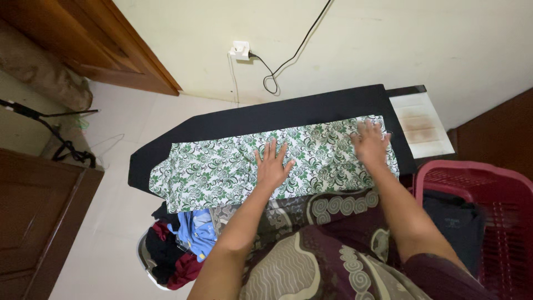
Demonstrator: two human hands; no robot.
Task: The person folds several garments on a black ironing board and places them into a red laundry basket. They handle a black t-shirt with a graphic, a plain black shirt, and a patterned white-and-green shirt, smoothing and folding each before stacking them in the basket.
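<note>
Pressing both hands flat on the green floral cloth, I have it spread lengthwise over the black ironing board. My left hand lies palm down near the middle of the cloth, fingers spread wide and gripping nothing. My right hand rests flat nearer the board's square end, fingers open too, a little blurred. Beyond that end sits the pale iron rest with a brown scorch mark. A red laundry basket stands at my right with dark clothing inside. Below the board at my left lies a pile of clothes, blue, dark red and black. A white wall socket with a black cable is on the wall beyond the board.
</note>
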